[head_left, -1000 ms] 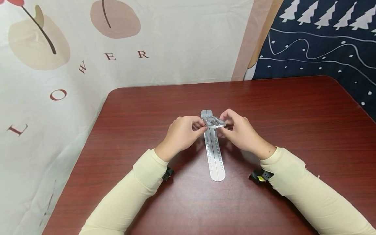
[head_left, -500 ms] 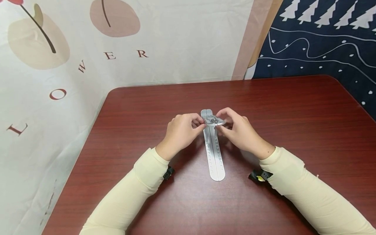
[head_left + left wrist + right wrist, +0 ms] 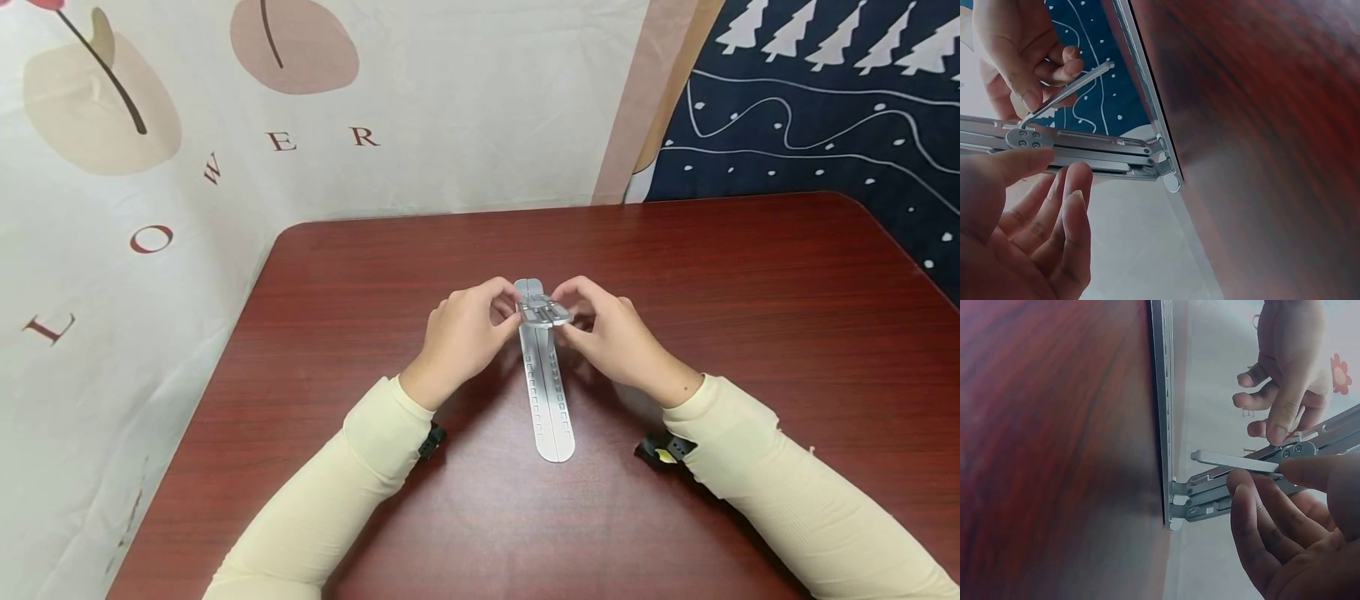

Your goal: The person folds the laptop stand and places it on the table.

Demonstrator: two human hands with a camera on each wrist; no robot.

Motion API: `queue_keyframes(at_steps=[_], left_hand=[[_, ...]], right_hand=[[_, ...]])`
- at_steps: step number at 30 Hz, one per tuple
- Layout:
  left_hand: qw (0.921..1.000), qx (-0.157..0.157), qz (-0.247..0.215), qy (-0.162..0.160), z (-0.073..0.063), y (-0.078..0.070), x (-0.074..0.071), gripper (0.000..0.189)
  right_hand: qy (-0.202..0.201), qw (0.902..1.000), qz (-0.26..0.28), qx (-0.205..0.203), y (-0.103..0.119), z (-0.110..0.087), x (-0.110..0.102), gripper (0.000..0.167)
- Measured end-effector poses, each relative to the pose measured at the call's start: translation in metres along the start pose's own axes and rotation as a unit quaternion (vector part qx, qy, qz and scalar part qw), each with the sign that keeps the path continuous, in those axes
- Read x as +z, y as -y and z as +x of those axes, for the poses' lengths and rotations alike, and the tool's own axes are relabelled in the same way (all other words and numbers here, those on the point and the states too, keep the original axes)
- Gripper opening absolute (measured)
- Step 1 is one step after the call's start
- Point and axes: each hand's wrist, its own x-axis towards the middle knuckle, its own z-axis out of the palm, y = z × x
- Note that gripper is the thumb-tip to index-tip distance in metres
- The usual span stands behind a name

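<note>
A silver folding laptop stand stands on the table, its long slotted base lying lengthwise and its hinged upper arms raised above it. My left hand pinches the upper part from the left, thumb beside the round riveted joint in the left wrist view. From the right, my right hand pinches the same part, thumb at the root of a slim support bar. That bar juts out from the joint, its free end pointing down toward the base. Fingers hide some of the joint.
The reddish-brown wooden table spreads around the stand. Behind it hangs a pale printed cloth, with a dark blue tree-patterned cloth at the right. Cameras are strapped under both sleeves.
The left hand's fingers have shifted slightly up and away along the upper part. The upper part has tilted a little between the hands, while the base has stayed in place.
</note>
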Motion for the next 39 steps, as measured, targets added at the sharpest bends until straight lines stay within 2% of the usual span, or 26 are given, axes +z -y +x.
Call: queue_keyframes(at_steps=[5, 11, 19, 32, 39], left_hand=[[1.0000, 0.006, -0.002, -0.002, -0.0001, 0.0002, 0.0005, 0.012], [0.9999, 0.014, -0.004, -0.003, -0.0008, 0.0000, 0.0004, 0.013], [0.9998, 0.021, -0.003, -0.001, -0.0007, -0.0005, 0.0004, 0.014], [0.9997, 0.023, -0.004, 0.003, -0.0013, 0.0006, 0.0002, 0.012], [0.9993, 0.029, 0.000, 0.025, -0.0023, 0.0015, -0.0011, 0.011]], right_hand=[[-0.010, 0.9986, -0.045, -0.026, 0.0000, 0.0015, 0.0005, 0.030], [-0.014, 0.9967, -0.068, -0.042, -0.0014, 0.0050, 0.0017, 0.028], [-0.049, 0.9909, -0.110, -0.060, -0.0015, 0.0077, 0.0026, 0.023], [-0.049, 0.9919, -0.097, -0.064, -0.0020, 0.0073, 0.0025, 0.025], [-0.033, 0.9919, -0.102, -0.069, -0.0018, 0.0057, 0.0001, 0.021]])
